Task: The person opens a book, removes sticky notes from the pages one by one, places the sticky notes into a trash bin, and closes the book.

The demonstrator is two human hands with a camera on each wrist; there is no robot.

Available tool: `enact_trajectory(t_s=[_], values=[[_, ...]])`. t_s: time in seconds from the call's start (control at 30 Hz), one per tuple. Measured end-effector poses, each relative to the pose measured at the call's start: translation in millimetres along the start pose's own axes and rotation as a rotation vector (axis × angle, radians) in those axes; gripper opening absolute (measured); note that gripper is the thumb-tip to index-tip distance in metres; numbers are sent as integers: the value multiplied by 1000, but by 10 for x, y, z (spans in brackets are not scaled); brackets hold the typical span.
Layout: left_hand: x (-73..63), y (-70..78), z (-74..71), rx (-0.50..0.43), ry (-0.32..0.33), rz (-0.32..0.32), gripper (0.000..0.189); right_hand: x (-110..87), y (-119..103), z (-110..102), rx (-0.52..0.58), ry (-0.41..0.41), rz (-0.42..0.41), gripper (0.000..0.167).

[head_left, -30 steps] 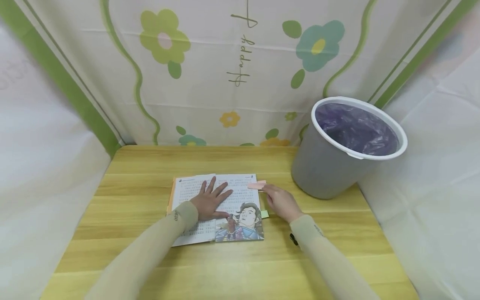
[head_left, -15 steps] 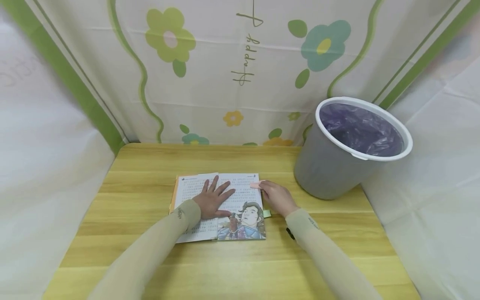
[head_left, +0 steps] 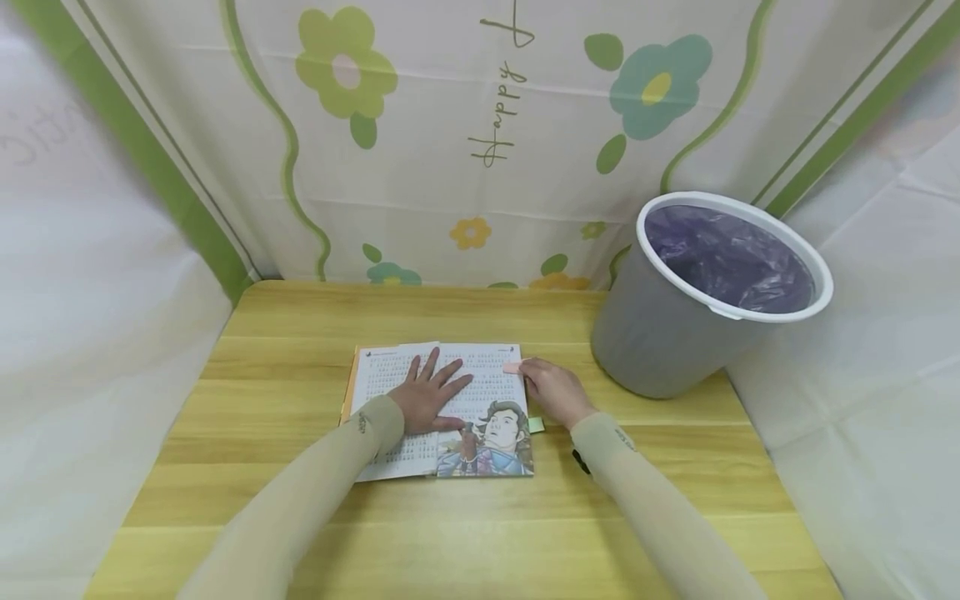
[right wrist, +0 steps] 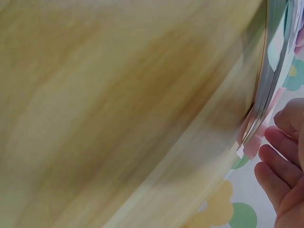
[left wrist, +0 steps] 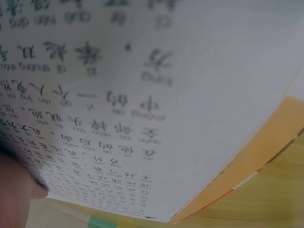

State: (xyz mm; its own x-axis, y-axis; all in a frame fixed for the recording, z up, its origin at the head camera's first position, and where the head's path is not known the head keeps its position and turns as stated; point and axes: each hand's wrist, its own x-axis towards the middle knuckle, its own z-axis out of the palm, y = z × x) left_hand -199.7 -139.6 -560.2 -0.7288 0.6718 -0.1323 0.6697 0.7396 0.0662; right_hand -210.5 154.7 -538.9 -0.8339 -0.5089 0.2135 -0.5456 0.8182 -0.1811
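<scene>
An open book (head_left: 480, 383) with printed pages and a drawing of a person lies on the wooden table. My left hand (head_left: 427, 404) rests on it with spread fingers, pressing near the fold; only a bit of that hand shows in the left wrist view. At the book's right edge, my right hand (head_left: 557, 392) pinches a pink sticky tab (head_left: 512, 367) that lies partly on the page. In the right wrist view, the pink tab (right wrist: 254, 142) sticks out past the page edges beside the curled fingers. A green sticky tab (head_left: 536, 425) pokes out lower down.
A grey waste bin (head_left: 645, 333) with a white rim and a purple liner stands at the table's back right. A flower-printed cloth (head_left: 420, 167) hangs behind the table (head_left: 450, 533), and pale cloth hangs along both sides.
My right hand has shifted slightly left over the pink sticky tab and now covers more of it. The left hand stays on the page. The head view has shifted slightly.
</scene>
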Motion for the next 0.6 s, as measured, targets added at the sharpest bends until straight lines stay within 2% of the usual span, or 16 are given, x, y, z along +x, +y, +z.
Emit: enact_trajectory(t_s=[0.33, 0.6], values=[[-1, -3, -1, 5, 4, 5, 90, 48, -19, -1, 20, 7, -7, 21], [13, -6, 18, 32, -4, -10, 91, 73, -11, 42, -83, 49, -89, 20]])
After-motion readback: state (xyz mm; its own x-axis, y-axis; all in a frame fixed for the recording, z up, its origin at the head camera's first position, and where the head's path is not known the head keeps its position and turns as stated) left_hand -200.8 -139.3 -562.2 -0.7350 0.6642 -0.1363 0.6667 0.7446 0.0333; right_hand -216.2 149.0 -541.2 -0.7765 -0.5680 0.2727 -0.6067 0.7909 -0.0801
